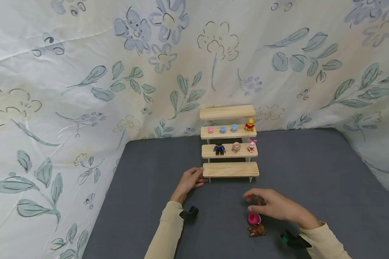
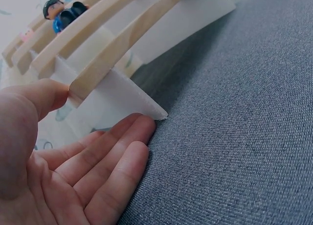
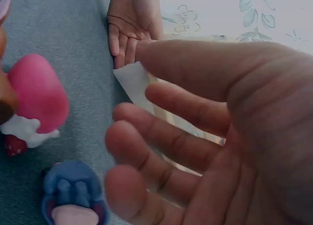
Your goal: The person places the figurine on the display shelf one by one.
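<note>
On the dark grey fabric-topped counter [image 1: 162, 158], a glossy brown figurine [image 1: 256, 230] lay just beside a round pink toy [image 1: 253, 219], a blue figurine [image 3: 76, 193] near them. The right hand [image 1: 275, 205] hovered close, fingers parted, holding nothing. Beyond, the relaxed fingers of the left hand [image 1: 189, 181] touched a pale wooden four-tier rack [image 1: 231, 169], probably to steady it. Small colourful figures [image 1: 219, 148] stood along its middle tiers, spaced presumably for visibility.

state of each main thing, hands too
stand: upright
left hand: touching stand
right hand: holding nothing
bear: upright on stand
piglet: upright on stand
blue-shirted figure: on stand
pink toy: off stand
brown toy: off stand, beside pink toy
blue toy near right hand: off stand
</note>
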`<state>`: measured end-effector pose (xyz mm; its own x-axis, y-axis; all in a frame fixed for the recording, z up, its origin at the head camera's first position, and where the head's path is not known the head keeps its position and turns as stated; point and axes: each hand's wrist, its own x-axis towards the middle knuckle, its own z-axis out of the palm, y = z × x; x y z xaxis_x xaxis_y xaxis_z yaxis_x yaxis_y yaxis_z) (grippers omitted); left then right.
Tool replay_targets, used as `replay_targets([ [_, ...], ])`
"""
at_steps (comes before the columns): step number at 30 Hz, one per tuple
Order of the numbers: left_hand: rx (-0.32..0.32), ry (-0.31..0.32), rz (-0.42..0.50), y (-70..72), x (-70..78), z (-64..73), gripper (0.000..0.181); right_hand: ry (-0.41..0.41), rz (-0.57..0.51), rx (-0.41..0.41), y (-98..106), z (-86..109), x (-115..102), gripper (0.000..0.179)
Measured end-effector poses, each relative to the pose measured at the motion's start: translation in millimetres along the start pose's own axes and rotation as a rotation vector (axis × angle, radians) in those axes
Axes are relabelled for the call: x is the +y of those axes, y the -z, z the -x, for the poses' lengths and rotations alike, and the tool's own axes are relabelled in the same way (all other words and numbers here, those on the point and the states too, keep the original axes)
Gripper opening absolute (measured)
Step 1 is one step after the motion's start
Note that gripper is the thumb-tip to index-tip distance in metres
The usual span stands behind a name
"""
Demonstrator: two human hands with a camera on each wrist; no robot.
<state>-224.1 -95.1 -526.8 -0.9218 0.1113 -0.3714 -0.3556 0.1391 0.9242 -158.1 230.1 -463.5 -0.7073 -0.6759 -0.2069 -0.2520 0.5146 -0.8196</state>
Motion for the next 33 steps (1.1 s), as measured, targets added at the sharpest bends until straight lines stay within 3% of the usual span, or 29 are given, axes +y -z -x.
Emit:
replay_targets([
  [6,0.001,0.0,-0.004,0.7,-0.2,2.4,0.061,-0.028,0.031,-0.079,-6,1.3,1,0.034],
  [13,-0.011,0.0,-0.001,2.0,-1.1,4.6,0.059,-0.038,0.039,-0.091,-13,3.2,1,0.033],
  [21,0.0,-0.007,-0.031,2.2,-5.6,4.2,0.063,-0.06,0.031,-0.16,-20,5.8,-4,0.033],
  [33,-0.002,-0.007,-0.021,1.9,-4.8,4.3,0.064,-0.051,0.171,-0.159,-25,1.3,-5,0.026],
])
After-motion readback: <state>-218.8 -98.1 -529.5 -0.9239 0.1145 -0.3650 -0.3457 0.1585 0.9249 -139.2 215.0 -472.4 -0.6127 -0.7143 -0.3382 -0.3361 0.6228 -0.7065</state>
